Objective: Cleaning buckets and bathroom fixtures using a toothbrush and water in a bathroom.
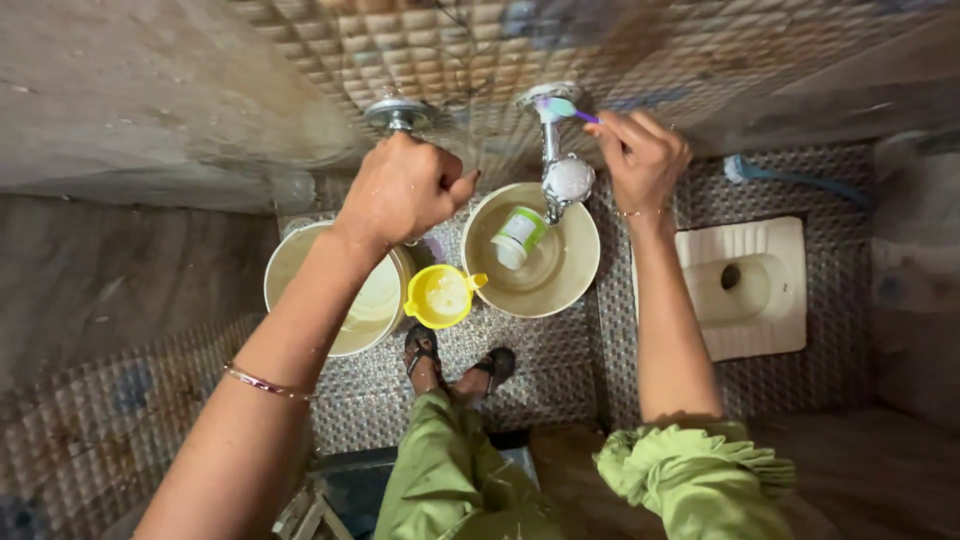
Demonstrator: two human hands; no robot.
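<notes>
My left hand point(403, 188) is closed around the handle of the left wall tap point(397, 113), which it mostly hides. My right hand point(643, 158) pinches a toothbrush point(568, 109) with a purple handle and pale green head, held against the top of the right metal tap point(560, 165). Below that tap stands a cream bucket point(575, 265) with a white and green bottle point(518, 237) lying inside. A second cream bucket point(300, 265) sits under my left forearm, and a yellow mug point(440, 296) rests between the two buckets.
A white squat toilet pan point(745, 285) is set in the patterned tile floor at the right, with a blue hose point(770, 172) behind it. My sandalled feet point(455, 365) stand just before the buckets. Rough walls close in at left and right.
</notes>
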